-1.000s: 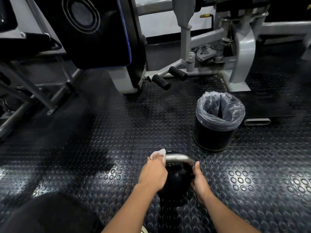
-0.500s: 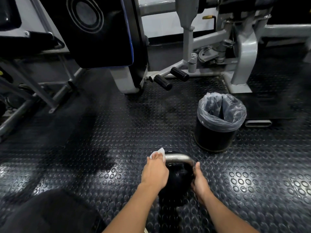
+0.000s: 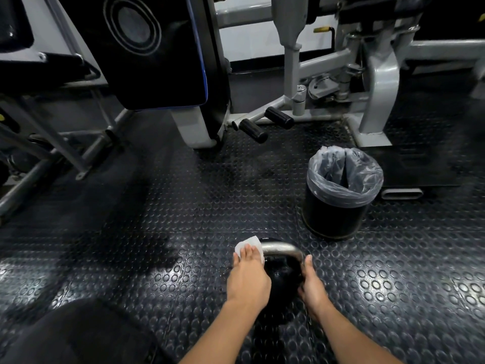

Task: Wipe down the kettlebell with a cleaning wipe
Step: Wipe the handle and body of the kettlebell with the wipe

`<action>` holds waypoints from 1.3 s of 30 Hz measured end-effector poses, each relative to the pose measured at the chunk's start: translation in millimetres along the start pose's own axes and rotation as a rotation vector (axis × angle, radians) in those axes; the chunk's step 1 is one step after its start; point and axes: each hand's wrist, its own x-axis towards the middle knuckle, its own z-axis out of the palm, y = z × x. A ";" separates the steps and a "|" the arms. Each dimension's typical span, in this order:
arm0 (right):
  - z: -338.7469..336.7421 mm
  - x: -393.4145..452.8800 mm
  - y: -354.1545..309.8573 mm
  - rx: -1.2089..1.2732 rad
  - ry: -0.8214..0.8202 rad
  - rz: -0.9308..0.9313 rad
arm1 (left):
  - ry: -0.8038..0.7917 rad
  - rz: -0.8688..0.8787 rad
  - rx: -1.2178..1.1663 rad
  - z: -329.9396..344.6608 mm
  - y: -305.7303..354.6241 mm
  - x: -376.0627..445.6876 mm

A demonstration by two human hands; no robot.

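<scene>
I see a black rubber floor [image 3: 162,232] with a raised coin-stud pattern, glossy where light catches it. A black kettlebell [image 3: 282,277] with a bare metal handle stands directly on it, my landmark. Beyond the kettlebell and to its right stands a round black bin [image 3: 338,206] lined with a grey plastic bag, near but apart from it. Farther beyond, grey machine frames [image 3: 378,101] rest on the floor, two black foot rollers [image 3: 265,124] just above it. Left of the kettlebell, well apart, angled steel legs [image 3: 65,153] meet the floor.
</scene>
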 end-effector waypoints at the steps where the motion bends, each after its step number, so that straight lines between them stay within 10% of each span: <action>1: 0.7 0.6 -0.2 -0.003 -0.012 -0.012 | 0.001 0.013 0.015 0.8 1.0 -2.5; 39: 5.8 -4.5 -0.3 -0.002 0.014 -0.028 | 0.017 0.040 0.008 0.9 -7.4 22.9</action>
